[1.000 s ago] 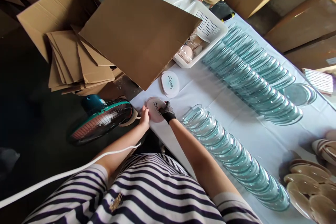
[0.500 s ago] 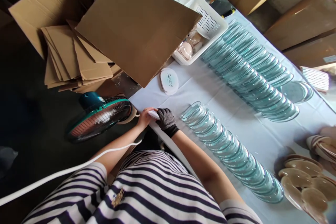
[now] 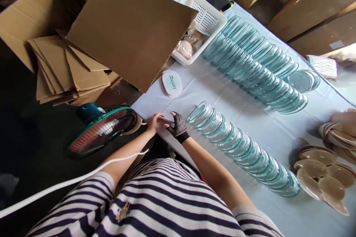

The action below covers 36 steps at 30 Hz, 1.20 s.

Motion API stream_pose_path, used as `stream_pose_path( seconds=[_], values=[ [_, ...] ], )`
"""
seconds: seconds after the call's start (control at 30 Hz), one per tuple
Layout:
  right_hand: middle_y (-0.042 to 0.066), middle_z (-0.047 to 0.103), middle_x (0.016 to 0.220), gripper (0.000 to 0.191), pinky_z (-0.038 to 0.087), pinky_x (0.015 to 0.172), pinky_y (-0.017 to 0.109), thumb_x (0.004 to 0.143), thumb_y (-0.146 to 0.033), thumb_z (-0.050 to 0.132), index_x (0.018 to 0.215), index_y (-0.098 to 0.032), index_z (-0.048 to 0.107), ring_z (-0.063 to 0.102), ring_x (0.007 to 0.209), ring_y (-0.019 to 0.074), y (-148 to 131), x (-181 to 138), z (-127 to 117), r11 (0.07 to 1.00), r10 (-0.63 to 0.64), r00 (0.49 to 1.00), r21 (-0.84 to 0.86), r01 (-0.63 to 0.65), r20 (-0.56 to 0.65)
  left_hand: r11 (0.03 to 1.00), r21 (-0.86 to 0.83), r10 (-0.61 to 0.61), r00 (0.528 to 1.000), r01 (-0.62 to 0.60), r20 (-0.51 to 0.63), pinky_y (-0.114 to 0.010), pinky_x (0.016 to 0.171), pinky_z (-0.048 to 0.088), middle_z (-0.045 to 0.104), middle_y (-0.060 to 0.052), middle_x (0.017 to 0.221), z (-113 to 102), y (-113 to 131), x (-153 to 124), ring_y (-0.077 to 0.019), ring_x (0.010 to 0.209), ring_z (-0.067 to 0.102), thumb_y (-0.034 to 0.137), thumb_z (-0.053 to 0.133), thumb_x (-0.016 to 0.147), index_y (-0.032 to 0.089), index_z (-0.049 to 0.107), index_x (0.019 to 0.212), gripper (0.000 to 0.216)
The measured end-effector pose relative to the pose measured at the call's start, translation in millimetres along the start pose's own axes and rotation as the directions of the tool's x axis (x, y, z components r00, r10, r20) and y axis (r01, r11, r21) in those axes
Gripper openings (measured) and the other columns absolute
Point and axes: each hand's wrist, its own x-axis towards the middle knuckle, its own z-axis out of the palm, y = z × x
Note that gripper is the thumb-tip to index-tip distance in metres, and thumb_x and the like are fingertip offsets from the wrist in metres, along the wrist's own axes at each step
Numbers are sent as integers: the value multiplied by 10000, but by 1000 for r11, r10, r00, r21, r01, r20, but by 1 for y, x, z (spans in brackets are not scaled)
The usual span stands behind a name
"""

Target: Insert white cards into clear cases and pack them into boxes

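Hands [image 3: 154,123]: wht pc [image 3: 166,119]; basket [image 3: 205,12]: pkgs [image 3: 185,49].

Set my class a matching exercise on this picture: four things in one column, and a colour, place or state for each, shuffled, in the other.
Column one
1. Left hand
2. Right hand
3. Oval piece printed "beauty"
4. Electric fan

Column two
A. Lying on the pale tablecloth
B. Wearing a dark fingerless glove
C. Teal-rimmed, standing off the table's edge
D. Bare, holding a thin pale piece

Pairs: 1-D, 2-B, 3-A, 4-C
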Motion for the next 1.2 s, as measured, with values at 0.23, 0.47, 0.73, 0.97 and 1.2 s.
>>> stream_pose_path(
  seconds=[0.23,0.47,0.73,0.97,1.2],
  values=[
    [124,673,1207,345,485,893,329,990,-242,401,1245,-222,632,623,1098,234,-14,-3,-19,961,137,956,-268,-65,260,983,-160,-107,989,90,-103,-439,1079,439,605,-87,1326,-17,4,11,-264,1264,543,77,582,686,238,634,1144,489],
    [99,699,1097,320,506,824,309,883,-311,547,1158,-174,635,641,967,221,-8,-27,-40,764,570,820,408,-500,-62,749,-494,-349,897,441,271,-406,954,526,601,-83,1360,4,53,-8,-248,1207,602,149,617,732,264,595,1229,511],
    [73,696,949,441,505,686,274,828,-567,622,997,-164,684,616,868,198,4,-161,-145,444,477,879,866,-231,-10,734,-324,-131,592,597,795,-346,758,553,755,-131,966,56,134,-77,-263,873,711,368,862,657,121,728,1005,448],
    [77,681,904,472,539,573,277,700,-540,744,955,-148,675,625,743,177,86,-291,-172,299,593,799,894,-335,101,877,-46,-219,484,478,847,-314,670,534,752,-137,867,157,151,-152,-234,741,699,431,872,628,96,744,979,502],
    [72,693,907,421,562,549,246,723,-444,771,1011,-151,678,631,709,146,129,-393,-207,246,569,816,926,-287,102,974,32,-152,533,226,832,-310,681,519,744,-122,832,236,185,-215,-249,766,680,476,849,622,94,748,846,455]
  ],
)
